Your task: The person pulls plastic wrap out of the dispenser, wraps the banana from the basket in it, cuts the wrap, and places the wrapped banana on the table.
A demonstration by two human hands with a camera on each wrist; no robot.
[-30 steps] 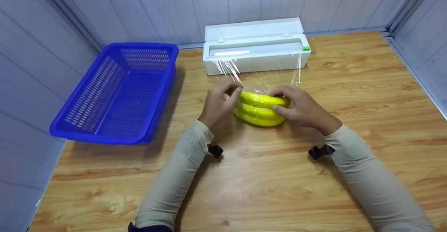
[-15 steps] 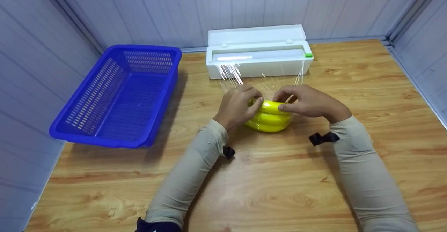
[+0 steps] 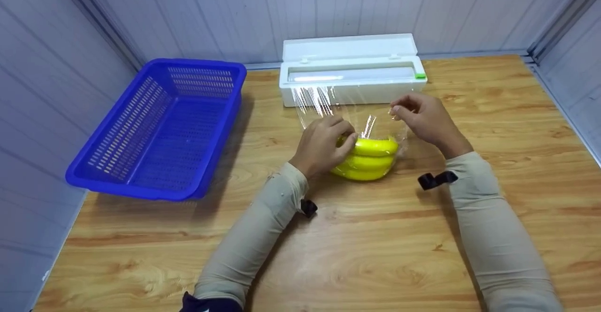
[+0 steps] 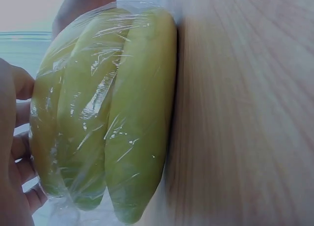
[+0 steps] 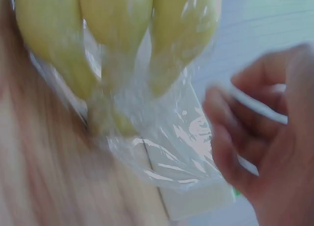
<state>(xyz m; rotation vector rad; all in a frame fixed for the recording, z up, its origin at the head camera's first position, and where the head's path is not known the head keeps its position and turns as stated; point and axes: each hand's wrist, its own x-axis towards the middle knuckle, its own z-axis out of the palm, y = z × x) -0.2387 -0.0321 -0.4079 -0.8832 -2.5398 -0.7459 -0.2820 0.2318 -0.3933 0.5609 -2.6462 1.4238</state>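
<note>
Plainly three bananas (image 3: 368, 163), two hands (image 3: 321, 145) (image 3: 428, 118), right perhaps pinching film (image 3: 371, 125).

Left hand (image 3: 321, 145), fingers (image 3: 340, 126) bent; right hand (image 3: 427, 117) farther forward, wrist (image 3: 453, 145) angled, fingers curled toward thumb (image 3: 403, 113).

Pale grooved panels (image 3: 235, 16) enclose a wood-grain tabletop (image 3: 366, 251) on three sides in what appears to be a work booth.

Bananas (image 3: 371, 163) before box (image 3: 350, 49) (basket (image 3: 176, 138) left)
</note>
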